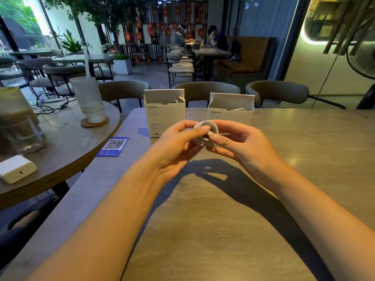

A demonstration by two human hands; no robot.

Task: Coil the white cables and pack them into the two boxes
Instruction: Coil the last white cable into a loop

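Observation:
A coiled white cable (205, 126) is held above the table between both hands. My left hand (178, 142) pinches the coil's left side with thumb and fingers. My right hand (241, 142) grips its right side, fingertips on the plug end. Behind the hands two open white boxes stand upright: the left box (164, 116) and the right box (231, 112). A bit of white cable shows inside the top of each box.
The wooden table (223, 199) stretches toward me. A blue QR card (113, 146) lies at its left edge. On the round table to the left stand a ribbed glass with a straw (88, 98), another glass (20, 132) and a white charger (16, 168). Chairs line the far side.

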